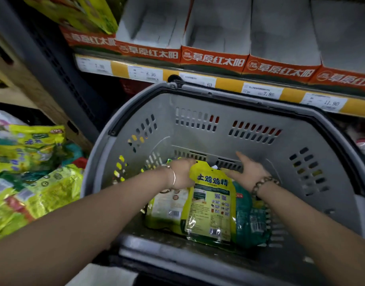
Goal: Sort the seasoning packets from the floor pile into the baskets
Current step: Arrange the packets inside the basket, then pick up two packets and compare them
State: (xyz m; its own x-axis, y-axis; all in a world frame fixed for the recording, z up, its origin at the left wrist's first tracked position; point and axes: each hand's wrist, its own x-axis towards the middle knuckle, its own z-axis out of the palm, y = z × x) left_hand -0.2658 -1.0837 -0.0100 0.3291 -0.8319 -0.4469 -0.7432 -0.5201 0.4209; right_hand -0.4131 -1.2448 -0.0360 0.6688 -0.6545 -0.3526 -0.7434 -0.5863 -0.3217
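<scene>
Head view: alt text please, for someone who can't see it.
Both hands reach into a grey basket: the left hand grips the top of a yellow packet, the right hand is open beside it. A green packet lies alongside; a pile of packets sits left of the basket.

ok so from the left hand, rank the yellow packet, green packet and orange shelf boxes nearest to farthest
1. yellow packet: its top held by the left hand, inside the grey basket.
2. green packet: just right of it, same basket.
3. orange shelf boxes: up behind the basket.
</scene>
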